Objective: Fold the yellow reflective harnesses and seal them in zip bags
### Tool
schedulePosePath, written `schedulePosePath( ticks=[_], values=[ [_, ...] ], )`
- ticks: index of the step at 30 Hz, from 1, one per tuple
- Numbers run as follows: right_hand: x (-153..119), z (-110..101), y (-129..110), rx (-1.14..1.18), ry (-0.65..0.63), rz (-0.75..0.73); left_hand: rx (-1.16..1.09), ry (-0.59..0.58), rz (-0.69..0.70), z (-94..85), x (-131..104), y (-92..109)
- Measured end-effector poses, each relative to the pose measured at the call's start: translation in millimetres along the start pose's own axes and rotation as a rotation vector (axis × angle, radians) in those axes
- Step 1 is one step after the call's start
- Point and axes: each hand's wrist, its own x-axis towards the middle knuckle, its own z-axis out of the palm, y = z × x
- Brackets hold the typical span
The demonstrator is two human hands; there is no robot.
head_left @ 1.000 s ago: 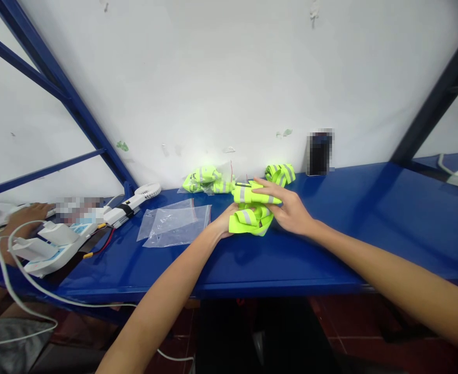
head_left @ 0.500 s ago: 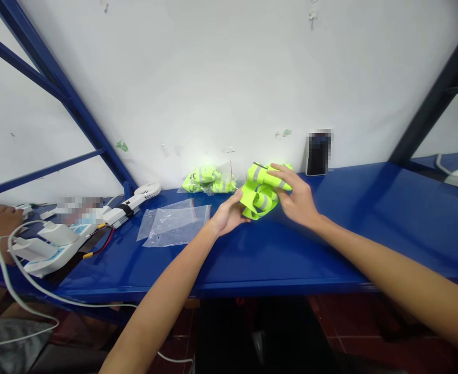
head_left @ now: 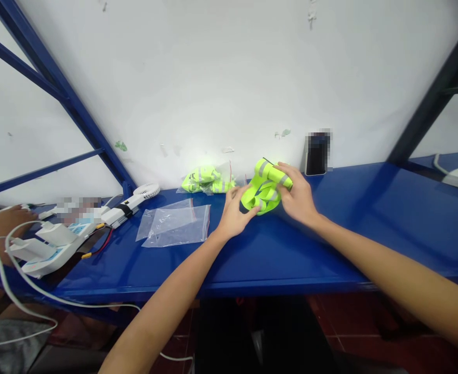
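A neon-yellow reflective strap [head_left: 266, 193] with grey bands is bunched in loops between both hands, above the blue table. My left hand [head_left: 236, 214] grips its lower left loops, thumb in front, close to a dark patch at the strap's edge. Around the rolled upper right part, my right hand [head_left: 297, 195] has its fingers closed from above. Behind my left hand, clear bags holding similar yellow strap material [head_left: 203, 179] lie against the wall. Two flat clear zip bags [head_left: 178, 226] overlap on the table, left of my left hand.
A phone [head_left: 316, 156] leans upright on the wall. At left are a white handheld fan [head_left: 145, 192], a power strip [head_left: 55, 254] with plugs and a trailing white cable. Another person's hand [head_left: 6, 226] is at the far left. Blue frame posts [head_left: 76, 114] stand on both sides.
My left hand has shifted up and its thumb now lies over the front of the strap. The strap's loops have turned, exposing a dark patch. The other person's hand has moved slightly.
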Motion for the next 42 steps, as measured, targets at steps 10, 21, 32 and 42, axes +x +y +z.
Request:
schedulePosePath(
  ticks=[10, 21, 32, 42],
  values=[
    [3.2, -0.1, 26.1, -0.046, -0.080, 0.152, 0.105, 0.024, 0.208, -12.1, 0.8, 7.8],
    [-1.2, 4.1, 42.7, 0.000, -0.365, 0.225, 0.328, -0.316, 0.296, -7.2, -10.4, 19.5],
    [-11.4, 7.0, 48.4, -0.168, -0.590, -0.127, 0.623, -0.467, 0.334, -13.2, -7.7, 16.4],
    [-13.4, -1.4, 23.8, 0.040, -0.818, -0.103, 0.665, -0.356, 0.259, -30.2, -4.6, 9.3]
  ],
)
